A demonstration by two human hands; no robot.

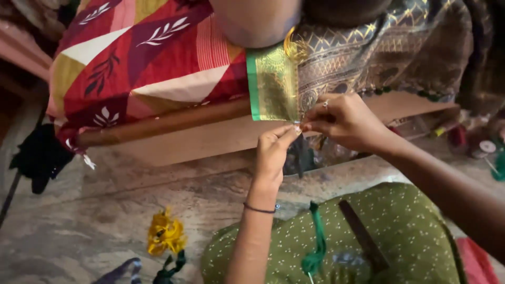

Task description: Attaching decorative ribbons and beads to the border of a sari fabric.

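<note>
**Both hands pinched at fabric's lower edge**

Nearest: green dotted cloth over the lap [400, 236], dark green thread tassel [315, 247] lying on it. Left hand [273, 152] and right hand [344, 121] meet fingertip to fingertip, both pinching the bottom edge of the gold-and-green woven fabric strip [273, 84]. Strip hangs off the bed edge, just far of the hands, long axis vertical, free end pointing down. Left hand nearer.

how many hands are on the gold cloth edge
2. The left hand pinches the lower corner of the green-bordered gold cloth from below; the right hand meets it there from the right, fingertips together. No other hands show.
</note>
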